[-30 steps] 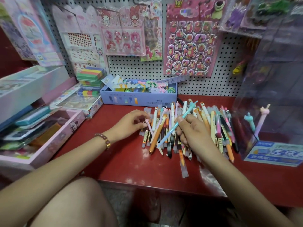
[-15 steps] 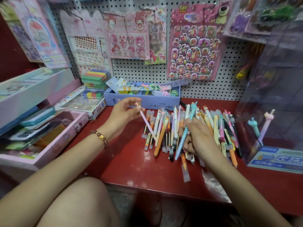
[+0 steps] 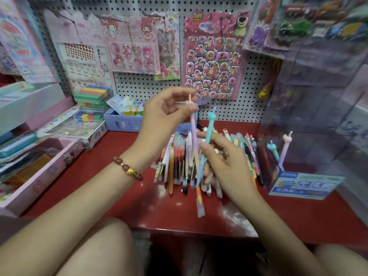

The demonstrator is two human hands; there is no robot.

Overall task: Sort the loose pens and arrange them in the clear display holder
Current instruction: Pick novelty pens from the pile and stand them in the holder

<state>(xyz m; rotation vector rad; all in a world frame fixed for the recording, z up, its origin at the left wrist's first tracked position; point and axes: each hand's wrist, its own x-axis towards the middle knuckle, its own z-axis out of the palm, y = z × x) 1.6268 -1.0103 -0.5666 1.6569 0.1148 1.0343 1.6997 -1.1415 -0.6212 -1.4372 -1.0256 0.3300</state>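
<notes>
While pinching pink pen [image 3: 192,124] near top, centre of frame, left hand [image 3: 165,114] lifted above pile. Right hand [image 3: 225,162] closed on teal pen [image 3: 207,142], upright, just beside pink one. Loose pens [image 3: 179,162] below on red counter [image 3: 119,196]. Clear display holder [image 3: 310,136] at right, two matching pens [image 3: 278,150] inside. Step, by judgement: pairing animal-top pens. Next: carry both right, drop tip-down into holder.
</notes>
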